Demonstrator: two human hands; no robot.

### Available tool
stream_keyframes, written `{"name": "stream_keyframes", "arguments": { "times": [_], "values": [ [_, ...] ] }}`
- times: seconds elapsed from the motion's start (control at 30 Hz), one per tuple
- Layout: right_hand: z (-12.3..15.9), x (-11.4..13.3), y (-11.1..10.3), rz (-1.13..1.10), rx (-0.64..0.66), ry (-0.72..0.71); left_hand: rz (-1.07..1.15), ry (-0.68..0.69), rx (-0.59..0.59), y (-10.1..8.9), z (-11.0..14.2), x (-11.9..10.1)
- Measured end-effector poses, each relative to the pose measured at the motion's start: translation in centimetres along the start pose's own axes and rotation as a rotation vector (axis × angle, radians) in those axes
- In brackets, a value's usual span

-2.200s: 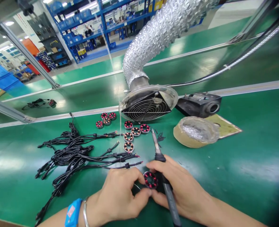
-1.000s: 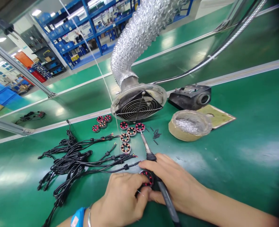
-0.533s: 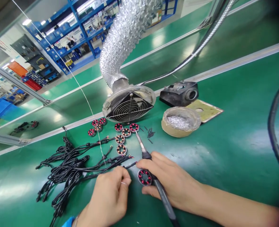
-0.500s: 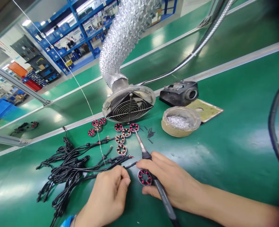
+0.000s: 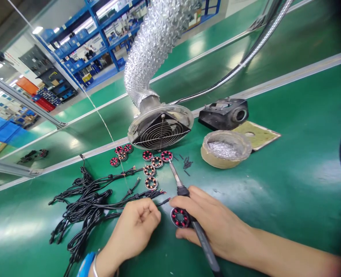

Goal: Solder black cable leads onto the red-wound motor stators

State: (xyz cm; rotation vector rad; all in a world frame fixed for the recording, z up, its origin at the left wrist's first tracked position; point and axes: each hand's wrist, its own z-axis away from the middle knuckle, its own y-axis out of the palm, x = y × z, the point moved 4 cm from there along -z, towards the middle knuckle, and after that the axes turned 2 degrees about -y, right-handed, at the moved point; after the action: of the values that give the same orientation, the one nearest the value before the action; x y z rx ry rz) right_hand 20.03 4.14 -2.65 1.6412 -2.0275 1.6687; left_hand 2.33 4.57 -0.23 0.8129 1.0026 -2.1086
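Observation:
My right hand grips a soldering iron whose tip points away toward the fan, and its fingers also steady a round stator with red windings on the green mat. My left hand is curled shut just left of the stator, pinching a thin solder wire that runs up to the upper left. A blue wristband and a bangle sit on my left wrist.
Several more stators lie ahead, beside a tangle of black cables. A fume extractor fan on a foil duct stands behind them. A tip-cleaner bowl, a sponge pad and a black holder sit right.
My left hand has drawn back from the stator to its left and closed round the solder wire. The right hand keeps the iron and stator in place.

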Motion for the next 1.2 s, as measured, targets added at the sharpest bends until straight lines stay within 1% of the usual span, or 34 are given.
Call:
{"name": "stream_keyframes", "arguments": {
  "times": [0.03, 0.07, 0.1, 0.17, 0.23, 0.33, 0.4, 0.47, 0.57, 0.67, 0.73, 0.83, 0.9, 0.93, 0.97, 1.0, 1.03, 1.1, 1.17, 1.2],
  "values": [
    [0.0, 0.0, 0.0, 0.001, 0.006, 0.004, -0.07, 0.041, -0.056, -0.3, 0.0, -0.3],
    [0.0, 0.0, 0.0, -0.001, 0.016, 0.008, -0.145, 0.078, -0.085, -0.4, 0.1, -0.7],
    [0.0, 0.0, 0.1, -0.005, 0.026, 0.01, -0.217, 0.108, -0.086, -0.3, 0.2, -0.9],
    [0.0, -0.1, 0.1, -0.018, 0.041, 0.01, -0.297, 0.135, -0.039, 0.3, 0.2, -1.1],
    [0.0, 0.0, 0.1, -0.027, 0.056, 0.007, -0.253, 0.105, 0.011, 0.9, 0.1, -0.8],
    [0.1, 0.1, 0.1, -0.02, 0.068, 0.007, -0.062, 0.017, 0.09, 1.4, -0.1, 0.2],
    [0.0, 0.1, 0.2, -0.023, 0.069, 0.005, 0.01, 0.002, 0.116, 1.4, -0.2, 0.6],
    [0.0, 0.1, 0.2, -0.023, 0.063, 0.005, -0.01, 0.04, 0.072, 1.1, -0.3, 0.4],
    [0.1, 0.1, 0.3, -0.008, 0.045, -0.003, -0.139, 0.105, -0.051, 0.5, -0.4, -0.7],
    [0.3, 0.1, 0.4, -0.029, 0.031, -0.024, -0.23, 0.122, -0.12, 0.8, -0.6, -1.5],
    [0.6, 0.0, 0.6, -0.04, 0.016, -0.037, -0.19, 0.102, -0.13, 1.2, -0.7, -1.5],
    [1.2, -0.6, 1.0, -0.011, -0.015, -0.06, 0.022, 0.014, -0.06, 1.3, -0.8, -0.5],
    [1.5, -1.1, 1.3, 0.019, -0.024, -0.077, 0.157, -0.028, -0.013, 0.4, -0.3, -0.1],
    [1.5, -1.4, 1.4, 0.035, -0.033, -0.086, 0.18, -0.027, -0.014, -0.4, 0.2, -0.1],
    [1.6, -1.6, 1.5, 0.051, -0.041, -0.093, 0.153, -0.015, -0.04, -1.5, 0.8, -0.2],
    [1.6, -1.8, 1.5, 0.066, -0.05, -0.096, 0.074, 0.004, -0.086, -2.7, 1.6, -0.5],
    [1.6, -1.9, 1.4, 0.079, -0.06, -0.099, -0.052, 0.024, -0.145, -3.9, 2.4, -0.7],
    [1.5, -1.9, 1.1, 0.091, -0.071, -0.097, -0.387, 0.049, -0.267, -5.7, 3.7, -1.1],
    [1.2, -1.7, 0.8, 0.089, -0.078, -0.099, -0.67, 0.05, -0.346, -6.4, 4.3, -0.9],
    [1.1, -1.5, 0.6, 0.09, -0.083, -0.101, -0.756, 0.045, -0.363, -6.3, 4.3, -0.6]
  ]
}}
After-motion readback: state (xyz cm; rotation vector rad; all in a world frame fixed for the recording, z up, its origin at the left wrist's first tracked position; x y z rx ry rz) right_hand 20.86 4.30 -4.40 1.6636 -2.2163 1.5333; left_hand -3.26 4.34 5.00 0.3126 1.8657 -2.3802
